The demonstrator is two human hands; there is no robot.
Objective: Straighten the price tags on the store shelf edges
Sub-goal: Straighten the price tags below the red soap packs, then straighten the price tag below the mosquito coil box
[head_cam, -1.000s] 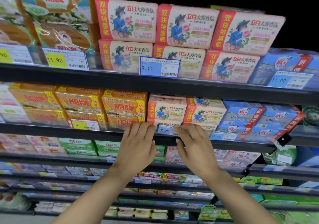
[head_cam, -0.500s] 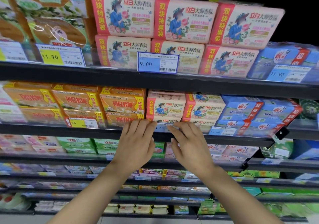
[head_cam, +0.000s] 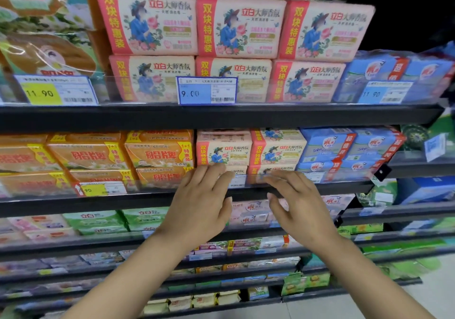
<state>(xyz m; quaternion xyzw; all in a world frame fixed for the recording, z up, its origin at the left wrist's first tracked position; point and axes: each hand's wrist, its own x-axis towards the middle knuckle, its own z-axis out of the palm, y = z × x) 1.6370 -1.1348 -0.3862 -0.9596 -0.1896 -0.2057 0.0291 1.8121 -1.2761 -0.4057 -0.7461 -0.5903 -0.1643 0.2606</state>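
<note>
Both my hands reach to the second shelf edge (head_cam: pixel 147 199). My left hand (head_cam: pixel 200 201) lies with straight fingers over the clear rail, its fingertips at a small price tag (head_cam: pixel 237 181) that shows only between my hands. My right hand (head_cam: pixel 298 204) has its fingers stretched left along the rail beside that tag. Whether either hand pinches the tag is hidden. On the shelf above, a blue 9.00 tag (head_cam: pixel 206 90) stands upright, with a yellow 11.90 tag (head_cam: pixel 55 89) at left and a blue 11.90 tag (head_cam: pixel 384 92) at right. A yellow tag (head_cam: pixel 102 188) sits left on the second shelf.
Pink soap packs (head_cam: pixel 236 27) fill the top shelf, orange soap packs (head_cam: pixel 157 156) and blue packs (head_cam: pixel 344 151) the second. Lower shelves (head_cam: pixel 98 245) hold more goods and small tags. A loose blue tag (head_cam: pixel 434 146) hangs at far right.
My view has shifted so the shelves sit further right and lower. Both hands have stayed on the second shelf rail, the right hand's fingers sliding left toward the tag.
</note>
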